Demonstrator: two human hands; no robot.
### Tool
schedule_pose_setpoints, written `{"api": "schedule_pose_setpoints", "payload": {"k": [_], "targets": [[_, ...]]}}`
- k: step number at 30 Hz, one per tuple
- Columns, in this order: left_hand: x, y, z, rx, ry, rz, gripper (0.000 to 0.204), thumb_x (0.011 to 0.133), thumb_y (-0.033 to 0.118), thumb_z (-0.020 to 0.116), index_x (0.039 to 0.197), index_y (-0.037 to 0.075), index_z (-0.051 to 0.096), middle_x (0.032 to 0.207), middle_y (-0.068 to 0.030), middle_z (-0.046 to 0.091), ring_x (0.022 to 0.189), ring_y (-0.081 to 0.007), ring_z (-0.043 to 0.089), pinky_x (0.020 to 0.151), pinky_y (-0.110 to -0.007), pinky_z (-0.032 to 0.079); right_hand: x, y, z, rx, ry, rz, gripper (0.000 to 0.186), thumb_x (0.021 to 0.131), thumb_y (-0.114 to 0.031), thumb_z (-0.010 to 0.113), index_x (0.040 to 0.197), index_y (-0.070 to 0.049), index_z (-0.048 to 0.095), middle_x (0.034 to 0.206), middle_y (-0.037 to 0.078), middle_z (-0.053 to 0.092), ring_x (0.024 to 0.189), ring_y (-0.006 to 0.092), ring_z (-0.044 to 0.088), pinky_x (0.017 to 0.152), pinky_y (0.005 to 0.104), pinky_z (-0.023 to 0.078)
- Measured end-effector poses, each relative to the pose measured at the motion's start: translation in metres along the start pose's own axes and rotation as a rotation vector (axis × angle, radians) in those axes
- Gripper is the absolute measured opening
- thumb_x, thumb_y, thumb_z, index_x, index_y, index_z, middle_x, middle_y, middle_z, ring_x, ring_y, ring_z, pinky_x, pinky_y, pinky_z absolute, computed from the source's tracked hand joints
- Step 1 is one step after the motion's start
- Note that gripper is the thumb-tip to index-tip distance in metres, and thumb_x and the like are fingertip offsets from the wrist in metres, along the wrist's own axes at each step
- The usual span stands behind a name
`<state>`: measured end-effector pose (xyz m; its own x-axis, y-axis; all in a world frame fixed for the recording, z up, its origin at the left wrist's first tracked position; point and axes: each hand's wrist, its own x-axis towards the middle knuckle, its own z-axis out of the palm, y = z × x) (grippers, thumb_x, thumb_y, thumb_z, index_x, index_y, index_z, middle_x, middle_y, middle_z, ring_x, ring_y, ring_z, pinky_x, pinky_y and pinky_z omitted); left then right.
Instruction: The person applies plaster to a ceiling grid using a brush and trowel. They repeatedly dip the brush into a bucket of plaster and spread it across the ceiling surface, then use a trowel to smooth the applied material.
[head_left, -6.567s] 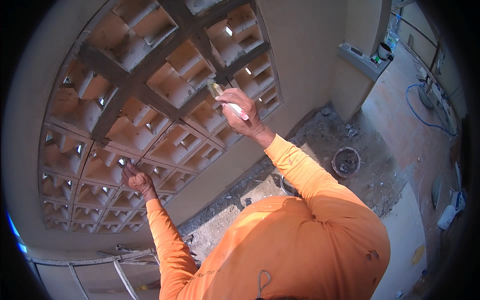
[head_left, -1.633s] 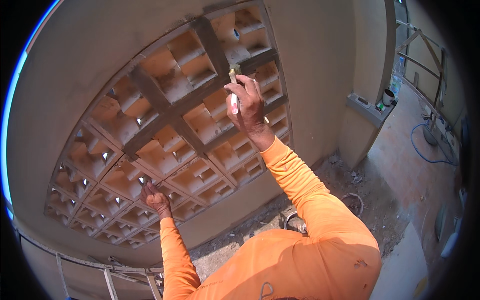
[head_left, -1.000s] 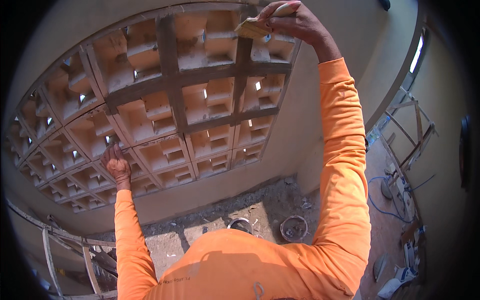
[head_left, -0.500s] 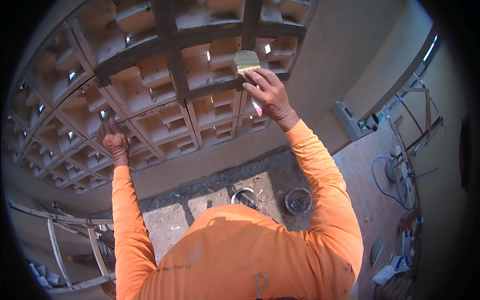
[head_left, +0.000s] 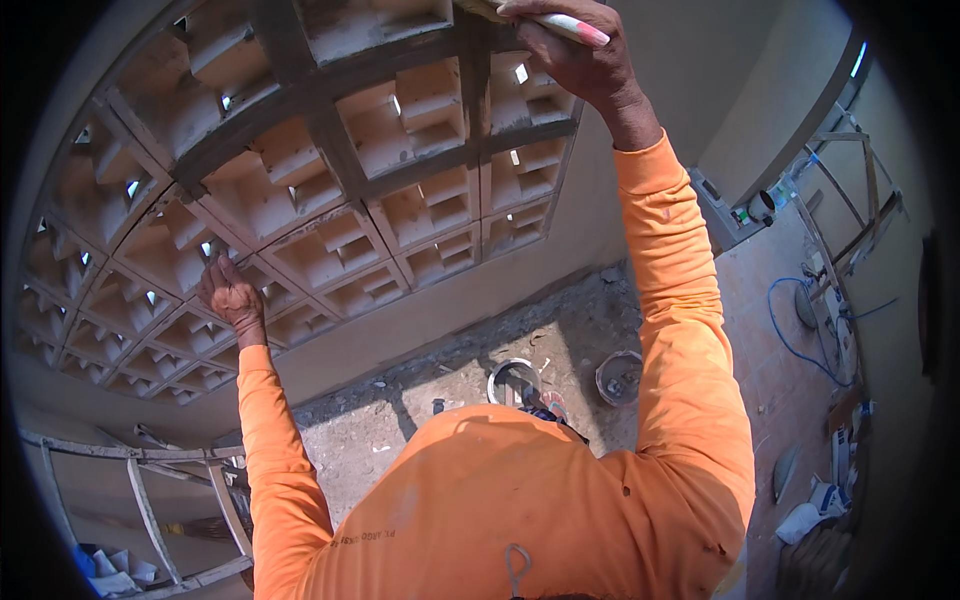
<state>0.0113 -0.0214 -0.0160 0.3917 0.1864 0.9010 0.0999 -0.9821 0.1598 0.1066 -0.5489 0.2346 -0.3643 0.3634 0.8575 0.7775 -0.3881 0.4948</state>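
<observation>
A wall of pale ventilation blocks (head_left: pixel 400 112) fills the upper left, with dark grey coated strips (head_left: pixel 332 140) along the joints of the upper rows. At the top edge my right hand (head_left: pixel 585 55) is closed round a paintbrush (head_left: pixel 562 24) with a white handle and a pinkish-red end. The bristles are mostly cut off by the picture's edge, near the upper joints. Lower on the left, my left hand (head_left: pixel 234 300) has its fingers bent over the edge of one block, gripping it.
On the rubble-strewn ground below stand a round bucket (head_left: pixel 513 382) and a second round tub (head_left: pixel 620 378). A frame of pale bars (head_left: pixel 145 515) is at lower left. A blue hose (head_left: pixel 800 350) curls over the tiled floor at right, beside tools and bags.
My right hand has carried the paintbrush upward and rightward, from a lower joint to the picture's top edge. My left hand stays on the same block; the whole view has shifted slightly.
</observation>
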Motion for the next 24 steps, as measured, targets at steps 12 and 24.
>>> {"api": "schedule_pose_setpoints", "payload": {"k": [12, 24], "targets": [[-0.003, -0.001, 0.002, 0.033, 0.009, -0.031, 0.037, 0.108, 0.03, 0.042, 0.117, 0.007, 0.069, 0.113, -0.0121, 0.069, 0.109, -0.0305, 0.058, 0.101, -0.044, 0.038, -0.111, -0.093, -0.001, 0.249, -0.767, 0.578, 0.02, 0.081, 0.0, 0.069, 0.098, -0.011, 0.07, 0.109, 0.009, 0.072, 0.101, 0.0288, 0.07, 0.089, 0.0397, 0.058], [-0.002, 0.005, -0.002, 0.027, -0.028, -0.102, 0.041, 0.109, 0.035, 0.039, 0.118, 0.01, 0.07, 0.107, -0.0115, 0.068, 0.107, -0.032, 0.057, 0.101, -0.044, 0.038, -0.058, -0.028, 0.01, -0.102, -0.125, 0.252, 0.032, 0.08, 0.002, 0.073, 0.109, -0.012, 0.072, 0.116, 0.007, 0.071, 0.103, 0.0273, 0.069, 0.09, 0.0363, 0.058]]}}
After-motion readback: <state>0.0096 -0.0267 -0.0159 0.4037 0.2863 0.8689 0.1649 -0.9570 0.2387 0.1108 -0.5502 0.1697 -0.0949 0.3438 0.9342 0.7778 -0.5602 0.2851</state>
